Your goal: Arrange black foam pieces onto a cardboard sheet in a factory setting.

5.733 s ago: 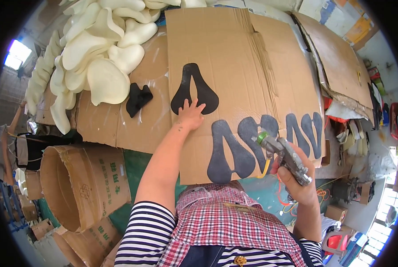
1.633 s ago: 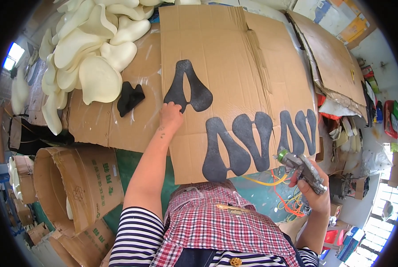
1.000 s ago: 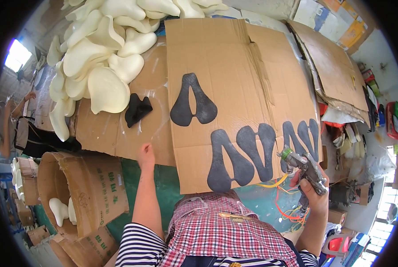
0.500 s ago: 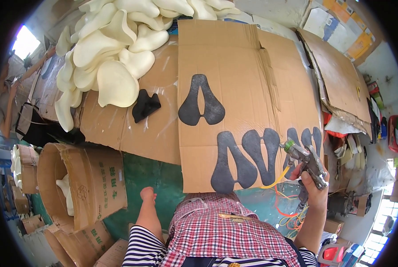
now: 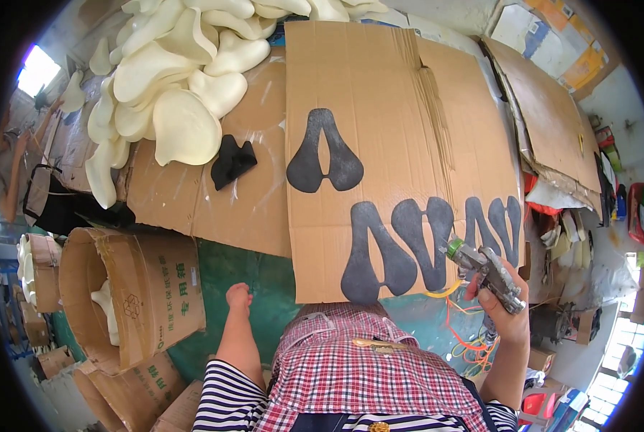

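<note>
My right hand (image 5: pixel 502 299) grips a metal spray gun (image 5: pixel 487 270) with a green ring near its nozzle and a yellow hose. The nozzle points left, over several dark grey, split saddle-shaped pads (image 5: pixel 360 252) lined along the near edge of the cardboard sheet (image 5: pixel 368 79). A similar grey pad (image 5: pixel 343 169) lies alone farther back. To its left rests a folded black piece (image 5: pixel 233 162). My left hand (image 5: pixel 240 296) hangs over the green floor with its fingers curled in; I see nothing in it.
Cream foam saddle shapes (image 5: pixel 185 126) are heaped at the back left. Open cardboard boxes (image 5: pixel 160 288) stand on the left below the table. Another cardboard stack (image 5: pixel 552 115) rises at the right. Orange hoses (image 5: pixel 473 353) coil on the floor. A co-worker's arm (image 5: pixel 14 180) shows at far left.
The spray gun has shifted a little left and down, nearer the middle pad. My left hand has risen slightly. The whole scene sits slightly higher in the view.
</note>
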The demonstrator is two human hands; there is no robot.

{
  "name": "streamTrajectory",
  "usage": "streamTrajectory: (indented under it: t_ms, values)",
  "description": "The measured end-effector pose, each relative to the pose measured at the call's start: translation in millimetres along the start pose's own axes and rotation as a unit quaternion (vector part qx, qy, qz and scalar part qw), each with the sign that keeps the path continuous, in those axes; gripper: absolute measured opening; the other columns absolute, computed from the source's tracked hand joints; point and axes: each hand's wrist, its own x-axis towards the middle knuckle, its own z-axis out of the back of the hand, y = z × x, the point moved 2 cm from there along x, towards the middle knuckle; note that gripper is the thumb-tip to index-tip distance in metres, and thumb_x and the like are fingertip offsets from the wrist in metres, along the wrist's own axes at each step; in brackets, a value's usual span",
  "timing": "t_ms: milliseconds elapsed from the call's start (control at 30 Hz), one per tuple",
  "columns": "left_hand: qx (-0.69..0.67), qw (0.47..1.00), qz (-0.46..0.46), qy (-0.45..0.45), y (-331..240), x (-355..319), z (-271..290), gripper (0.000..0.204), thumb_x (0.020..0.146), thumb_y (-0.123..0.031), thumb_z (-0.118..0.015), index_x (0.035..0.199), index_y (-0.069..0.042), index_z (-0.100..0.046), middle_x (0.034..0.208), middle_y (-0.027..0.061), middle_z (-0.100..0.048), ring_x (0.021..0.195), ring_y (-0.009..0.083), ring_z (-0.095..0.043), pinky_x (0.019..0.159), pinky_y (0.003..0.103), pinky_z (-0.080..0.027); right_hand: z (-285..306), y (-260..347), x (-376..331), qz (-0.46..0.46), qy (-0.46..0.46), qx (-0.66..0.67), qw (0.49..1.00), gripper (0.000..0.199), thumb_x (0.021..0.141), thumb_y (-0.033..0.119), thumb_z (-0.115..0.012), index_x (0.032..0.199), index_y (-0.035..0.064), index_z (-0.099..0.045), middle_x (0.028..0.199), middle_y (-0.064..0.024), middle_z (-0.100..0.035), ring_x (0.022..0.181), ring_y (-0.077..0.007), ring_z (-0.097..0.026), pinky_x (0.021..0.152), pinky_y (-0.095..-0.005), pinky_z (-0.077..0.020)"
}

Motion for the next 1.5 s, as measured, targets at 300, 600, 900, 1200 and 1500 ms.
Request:
streamTrajectory:
  t_ms: [300, 600, 900, 1200, 1500]
  values:
    - [0.027, 0.998, 0.046, 0.027, 16.2, 2.7, -0.7, 0.02, 0.082, -0.009, -0.054, 0.101, -0.009, -0.062, 0.088, 0.0072, -0.06, 0.066, 0.0229, -0.06, 0.054, 0.033, -0.046, 12.2, -1.4, -14.1, -0.013, -0.026, -0.023, 0.999, 0.057, 0.083, 0.021, -0.069, 0.129, -0.0056, -0.047, 0.085, -0.0075, -0.062, 0.076, -0.0151, -0.06, 0.07, -0.029, -0.0488]
    - [0.027, 0.999, 0.019, 0.034, 8.0, 3.7, -10.0, 0.018, 0.082, -0.008, -0.054, 0.097, -0.008, -0.064, 0.088, 0.006, -0.062, 0.06, 0.0202, -0.059, 0.047, 0.03, -0.044, 18.0, -4.4, -28.4, -0.01, -0.044, -0.021, 0.999, 0.058, 0.083, 0.026, -0.072, 0.126, -0.0061, -0.049, 0.085, -0.0076, -0.062, 0.077, -0.0148, -0.06, 0.07, -0.0283, -0.0486]
    - [0.03, 0.998, 0.023, 0.058, 0.7, 2.3, -14.9, 0.021, 0.083, -0.009, -0.053, 0.102, -0.01, -0.062, 0.089, 0.0058, -0.059, 0.066, 0.0237, -0.061, 0.054, 0.034, -0.046, 21.3, -2.8, -42.7, -0.031, -0.013, -0.024, 0.999, 0.054, 0.085, 0.021, -0.068, 0.128, -0.0047, -0.048, 0.087, -0.0092, -0.063, 0.077, -0.0154, -0.06, 0.07, -0.0286, -0.0487]
    - [0.039, 0.997, 0.039, 0.052, 10.8, 6.8, -12.1, 0.022, 0.084, -0.011, -0.055, 0.105, -0.011, -0.061, 0.09, 0.0057, -0.059, 0.066, 0.0246, -0.061, 0.056, 0.035, -0.047, 27.2, -0.8, -45.3, -0.034, -0.031, -0.048, 0.998, 0.056, 0.083, 0.02, -0.068, 0.129, -0.0046, -0.048, 0.088, -0.01, -0.063, 0.077, -0.0155, -0.06, 0.07, -0.0282, -0.0483]
    - [0.028, 0.997, 0.036, 0.055, 7.4, 3.5, -13.0, 0.022, 0.084, -0.012, -0.055, 0.105, -0.01, -0.062, 0.091, 0.0064, -0.06, 0.067, 0.0246, -0.061, 0.054, 0.035, -0.047, 10.3, 0.1, -37.2, -0.007, 0.0, -0.007, 1.0, 0.059, 0.083, 0.023, -0.07, 0.129, -0.0051, -0.047, 0.088, -0.0098, -0.062, 0.078, -0.016, -0.06, 0.071, -0.0294, -0.0487]
